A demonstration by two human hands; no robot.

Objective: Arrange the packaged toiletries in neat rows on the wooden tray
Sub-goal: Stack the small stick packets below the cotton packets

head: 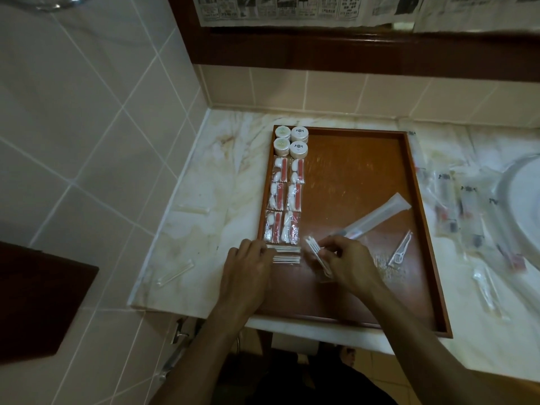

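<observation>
We see the right hand (347, 260) pinching a swab packet (318, 257) just above the tray (420, 229), beside the swab row (285, 254). The left hand (248, 268) lies fingers together, tips on that row's left end. Its palm hides the tray's near corner. We count four jars (290, 140), six red-and-white packets (285, 200); the blurred packets (473, 217) by the sink stay uncounted.

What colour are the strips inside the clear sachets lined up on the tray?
Red, beside white pieces, in the clear sachets; the head view shows them.
</observation>
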